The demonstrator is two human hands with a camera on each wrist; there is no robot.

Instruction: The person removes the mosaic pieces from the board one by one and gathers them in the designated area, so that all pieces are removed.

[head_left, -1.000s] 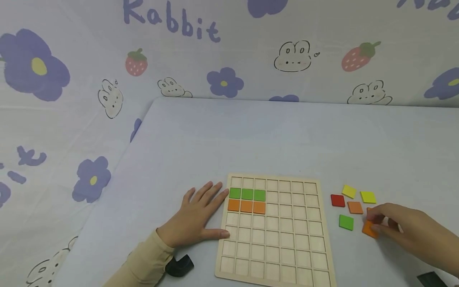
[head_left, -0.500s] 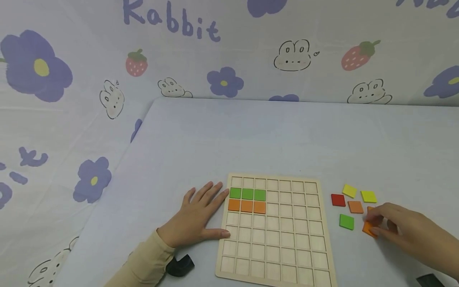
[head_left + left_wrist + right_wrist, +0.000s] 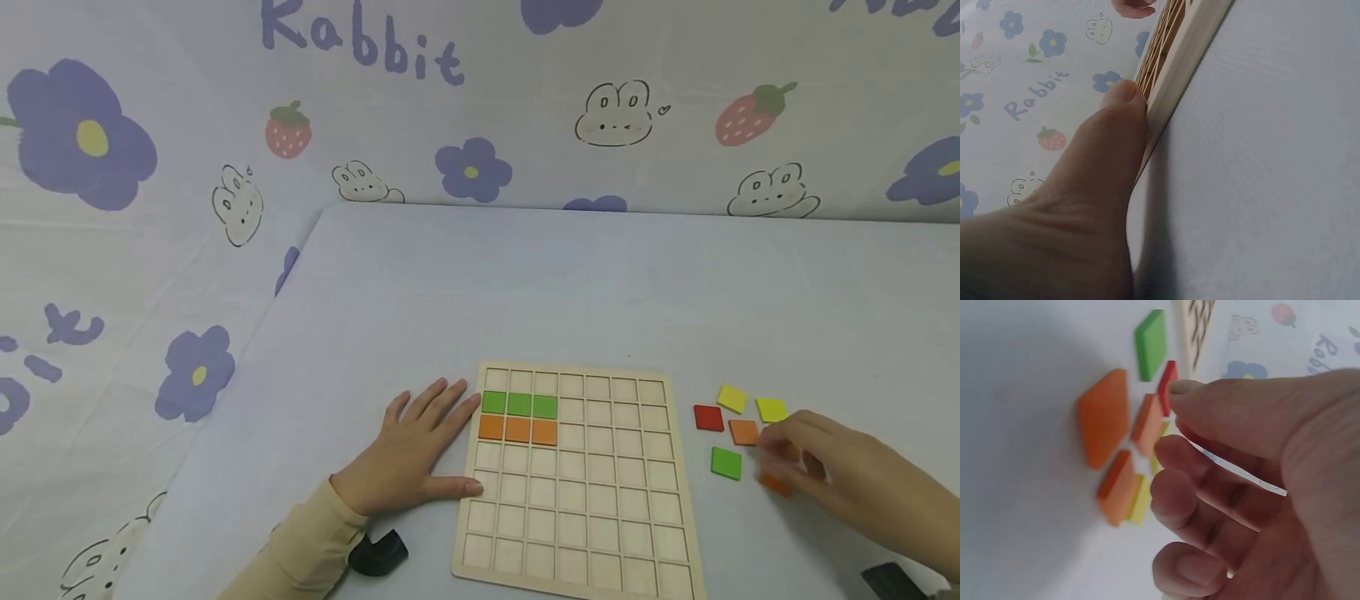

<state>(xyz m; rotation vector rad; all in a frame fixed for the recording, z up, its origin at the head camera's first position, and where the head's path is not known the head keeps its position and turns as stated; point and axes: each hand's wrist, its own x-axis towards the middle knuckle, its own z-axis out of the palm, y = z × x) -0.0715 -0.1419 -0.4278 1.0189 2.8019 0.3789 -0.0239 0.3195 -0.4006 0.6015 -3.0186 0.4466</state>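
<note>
My left hand (image 3: pixel 408 454) lies with spread fingers beside the wooden grid board (image 3: pixel 600 587), thumb and forefinger touching its left rim. Three green tiles (image 3: pixel 519 404) and three orange tiles (image 3: pixel 517 429) fill two short rows in its upper left. To the right of the board, my right hand (image 3: pixel 847 471) hovers over loose tiles, thumb and fingers bent and apart, with nothing between them. Under it lies an orange tile (image 3: pixel 1102 419); in the right wrist view a second orange tile (image 3: pixel 1117 487) is close by, mostly hidden from the head view.
Around the right hand lie a red tile (image 3: pixel 708 417), a green tile (image 3: pixel 726 463), another orange tile (image 3: pixel 744 432) and two yellow tiles (image 3: pixel 732 398). A black curved object (image 3: pixel 378 553) sits by the left sleeve (image 3: pixel 307 542). A printed cloth (image 3: pixel 525 100) hangs behind the white table (image 3: pixel 525 283).
My right hand has let go of the near orange tile, which stays on the table, and has lifted slightly toward the other tiles. The left hand stays put.
</note>
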